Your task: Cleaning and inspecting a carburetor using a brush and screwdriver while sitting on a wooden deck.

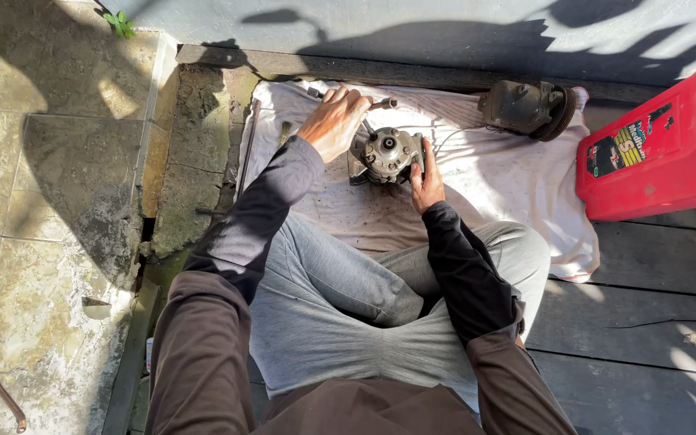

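A round grey metal machine part with a central hub (387,153) stands on a stained white cloth (509,181) spread over dark wooden boards (646,274); the right hand (427,181) clasps its side; the left hand (333,122) is closed around a metal tool handle (382,104) above it; a second dark pulley-like part (529,107) lies near a red plastic canister (662,149).

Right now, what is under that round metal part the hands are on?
The metal part sits on a stained white cloth spread over dark wooden boards. The cloth hides the boards directly beneath it.
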